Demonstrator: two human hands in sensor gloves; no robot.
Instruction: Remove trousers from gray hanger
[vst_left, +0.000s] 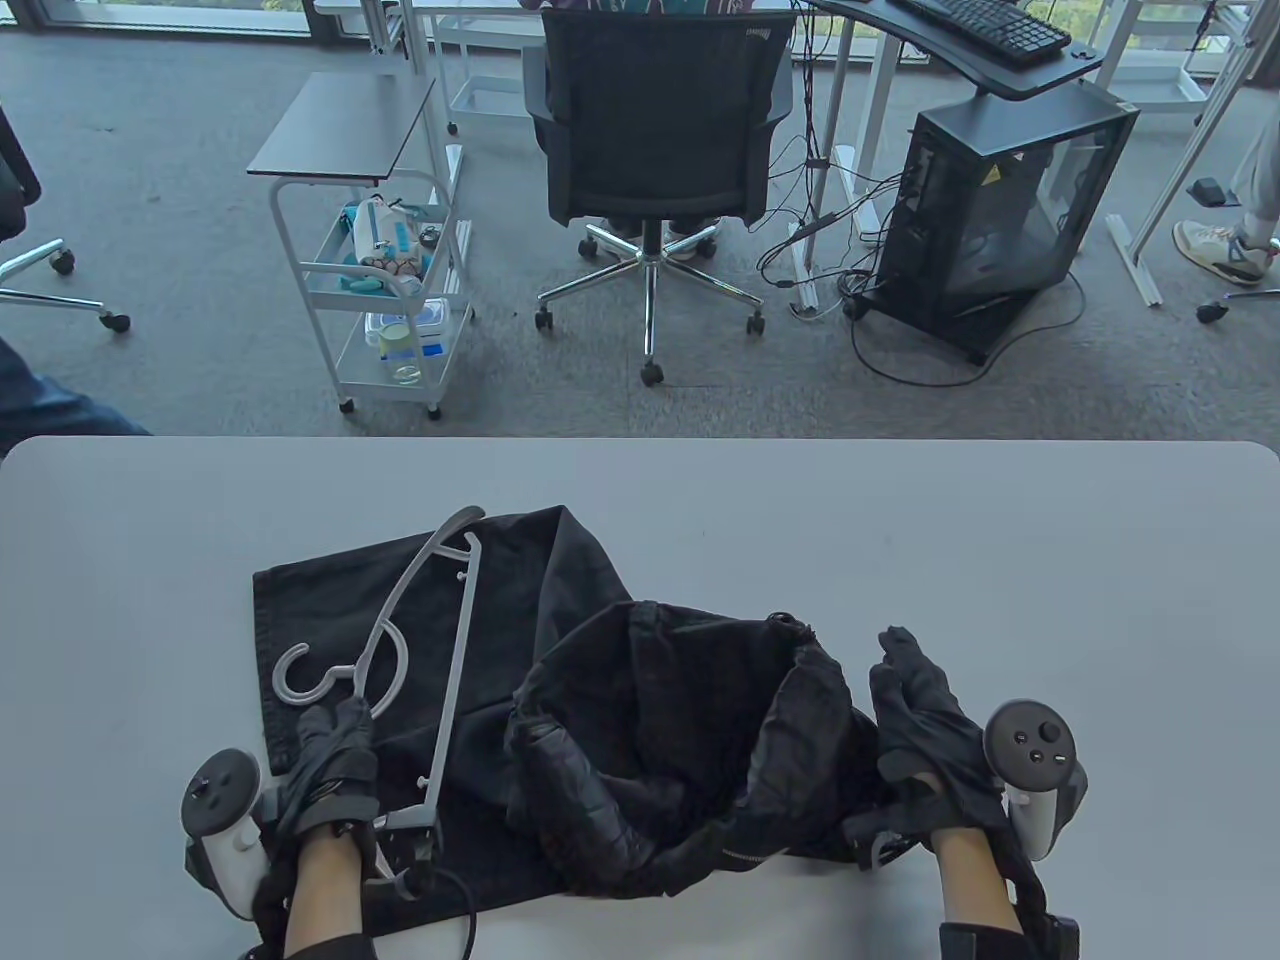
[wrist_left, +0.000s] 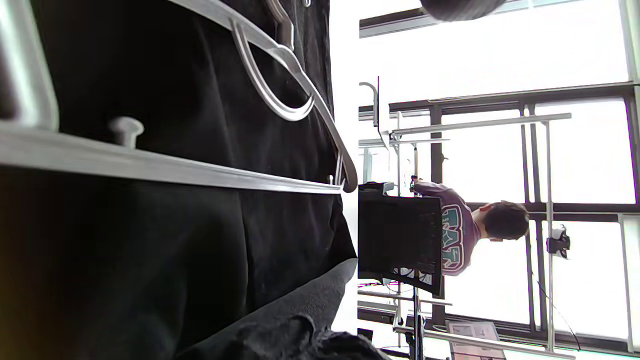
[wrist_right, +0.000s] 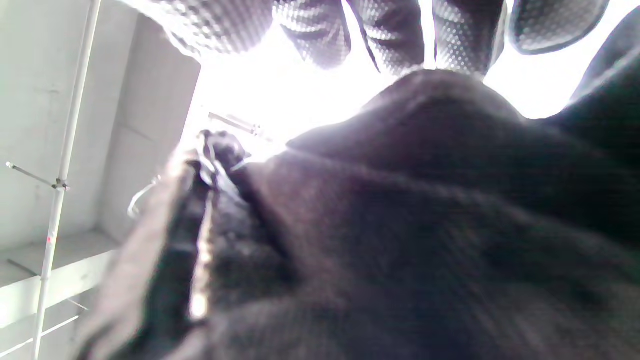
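We have the black trousers (vst_left: 600, 700) spread near the table's (vst_left: 1000, 560) front edge, left of its middle, with the waistband bunched up and gaping toward the front-right. The gray hanger (vst_left: 440, 660) lies on top of the flat trouser leg, its hook toward the left edge and its bar running from the far side back to the front edge. Whether any cloth is threaded over that bar we cannot tell; from above it seems to rest on the fabric.

Our left hand (vst_left: 330, 765) rests on the cloth just beside the hook, fingers curled loosely; we cannot tell whether it pinches the hanger. Our right hand (vst_left: 925, 725) lies flat and relaxed against the right side of the bunched waist, gripping nothing.

The risk we see: if we lift the hanger by its hook while a fold sits over the bar's front end or catches on its small pegs, the whole garment drags along. Pulling the trousers rightward with a flat hand may only slide them, hanger and all.

Room is generous toward the far edge and the right edge. The front edge is tight: cloth lies close to it and could slip off.
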